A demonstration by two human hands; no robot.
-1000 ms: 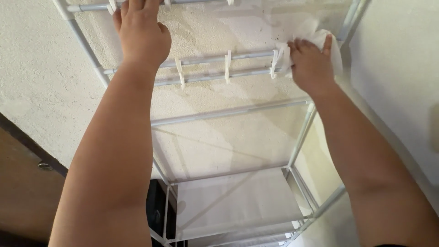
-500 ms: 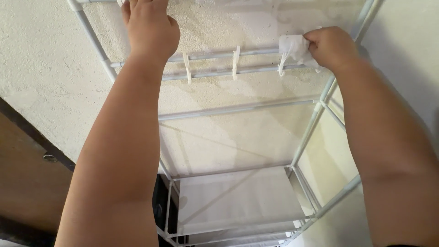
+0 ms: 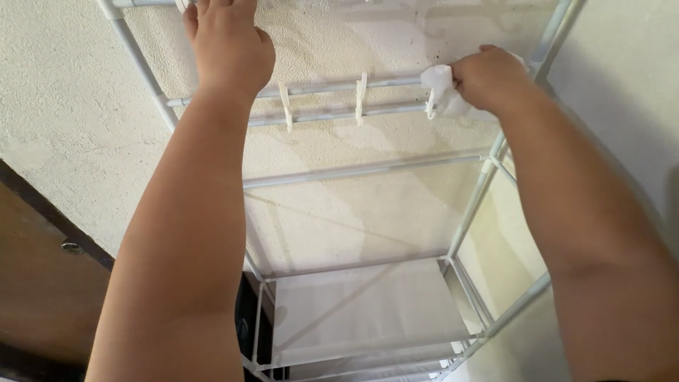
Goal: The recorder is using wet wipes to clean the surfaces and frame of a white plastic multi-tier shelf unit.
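Head view: right hand (image 3: 491, 78) closed on a crumpled white cloth (image 3: 442, 88), upper right, pressed against the rack's paired upper rails (image 3: 339, 99). Left hand (image 3: 226, 46) grips the top rail (image 3: 141, 3). Judged: lower shelves (image 3: 368, 304) unwiped.

A home, by the look of it: a light white tube rack (image 3: 368, 170) with fabric shelves (image 3: 368, 311) stands against a rough plastered wall (image 3: 64, 92), a brown wooden door (image 3: 35, 297) at lower left.

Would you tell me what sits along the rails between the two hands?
In the head view, two white fabric ties loop over the paired rails between the left hand and the right hand, which grips a white cloth.
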